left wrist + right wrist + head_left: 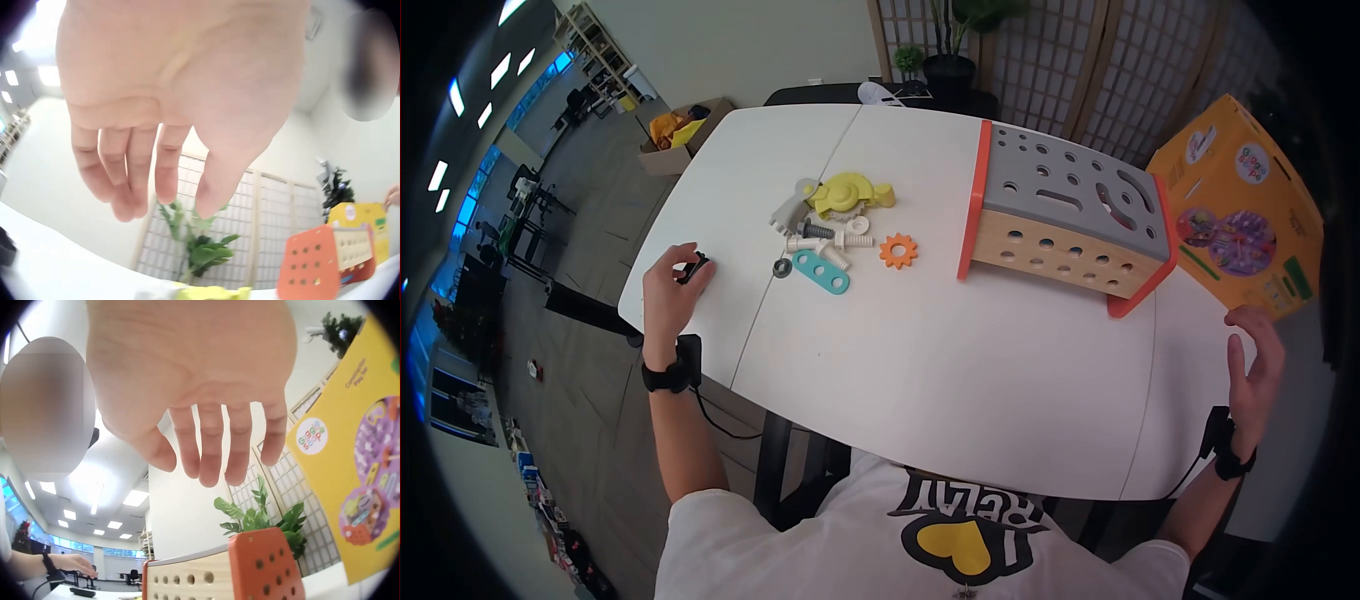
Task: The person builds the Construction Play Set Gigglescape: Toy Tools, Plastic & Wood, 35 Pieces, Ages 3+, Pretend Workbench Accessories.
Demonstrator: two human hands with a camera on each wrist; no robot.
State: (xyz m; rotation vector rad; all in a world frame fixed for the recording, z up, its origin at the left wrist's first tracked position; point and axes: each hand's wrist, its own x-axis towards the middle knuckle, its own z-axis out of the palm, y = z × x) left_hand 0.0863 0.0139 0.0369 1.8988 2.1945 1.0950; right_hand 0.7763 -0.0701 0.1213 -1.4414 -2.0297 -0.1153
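Observation:
My left hand hovers over the table's left end, fingers hanging loosely with nothing between them in the left wrist view. A small black object lies on the table beneath it. Off the right end, my right hand hangs relaxed near the orange-yellow box. Between the hands stands a toy bench with a grey holed top, wooden side and red-orange ends. Left of it lie a yellow toy piece, an orange gear, a teal holed strip, a dark round piece and several pale bolts.
The white table has rounded ends. Behind it are a potted plant and a lattice screen. An open cardboard box with yellow items stands beyond the back left edge. A cable hangs from the left wrist.

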